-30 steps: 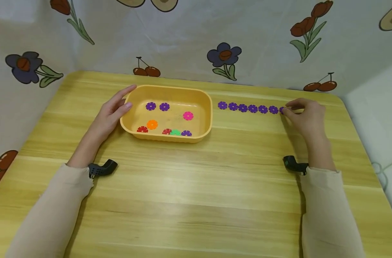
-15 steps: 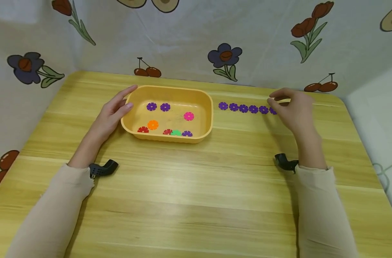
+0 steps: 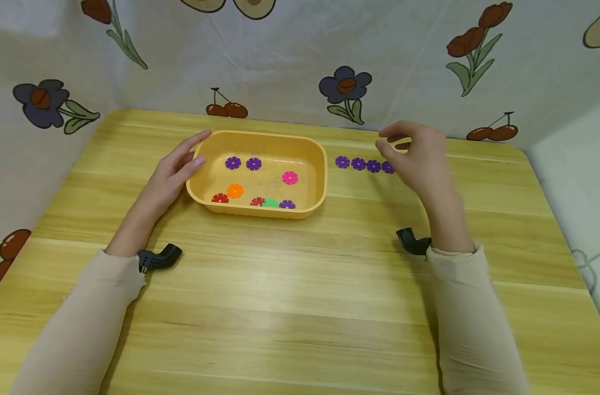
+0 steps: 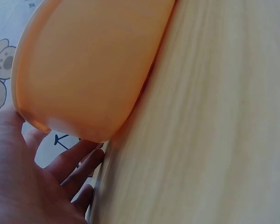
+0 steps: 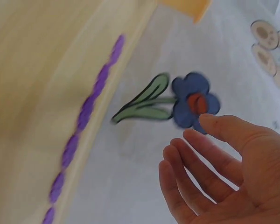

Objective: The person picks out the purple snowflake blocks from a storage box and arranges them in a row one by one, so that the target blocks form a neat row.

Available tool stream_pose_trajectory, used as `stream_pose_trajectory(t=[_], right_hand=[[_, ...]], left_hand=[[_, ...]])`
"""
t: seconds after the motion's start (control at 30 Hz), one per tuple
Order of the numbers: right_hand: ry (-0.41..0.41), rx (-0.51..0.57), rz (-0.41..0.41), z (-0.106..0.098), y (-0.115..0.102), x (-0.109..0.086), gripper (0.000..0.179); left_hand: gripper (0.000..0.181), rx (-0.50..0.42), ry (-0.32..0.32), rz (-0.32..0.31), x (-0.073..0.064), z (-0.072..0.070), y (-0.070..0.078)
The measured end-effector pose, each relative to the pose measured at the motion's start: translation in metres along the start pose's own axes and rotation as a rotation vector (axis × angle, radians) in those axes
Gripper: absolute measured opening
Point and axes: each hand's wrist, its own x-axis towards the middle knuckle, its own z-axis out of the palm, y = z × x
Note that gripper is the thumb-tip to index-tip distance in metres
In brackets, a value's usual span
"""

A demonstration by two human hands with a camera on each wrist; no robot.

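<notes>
Tray [image 3: 267,149] with multicoloured flower discs [image 3: 290,178] inside

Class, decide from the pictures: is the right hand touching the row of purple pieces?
Apart. The right wrist view shows clear space between the right hand and the purple row.

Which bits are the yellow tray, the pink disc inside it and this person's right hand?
Yellow tray [image 3: 264,180]: head view, bare floor.
Pink disc [image 3: 290,178]: head view, centre.
Right hand [image 3: 420,158]: head view, back of the hand.
</notes>
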Motion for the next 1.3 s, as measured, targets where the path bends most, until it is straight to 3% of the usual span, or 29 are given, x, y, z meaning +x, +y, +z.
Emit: stream_pose_trajectory(t=[0.33, 0.57, 0.8, 1.03, 1.3], right_hand=[[-0.021, 0.035, -0.165, 0.033, -0.034, 0.007, 0.021], [-0.094, 0.032, -0.212, 0.047, -0.059, 0.005, 0.025], [-0.312, 0.004, -0.295, 0.064, -0.089, 0.003, 0.028], [-0.557, -0.042, -0.269, 0.080, -0.106, -0.001, 0.031], [-0.673, -0.155, -0.271, 0.087, -0.109, -0.005, 0.027]], left_hand=[[0.051, 0.016, -0.005, -0.002, 0.001, -0.001, 0.002], [0.051, 0.013, -0.001, -0.002, 0.001, -0.002, 0.001], [0.051, -0.002, -0.002, 0.014, 0.000, 0.000, -0.001], [0.051, -0.014, -0.002, 0.015, -0.001, 0.000, -0.003], [0.051, -0.001, 0.006, 0.004, 0.000, -0.001, -0.002]])
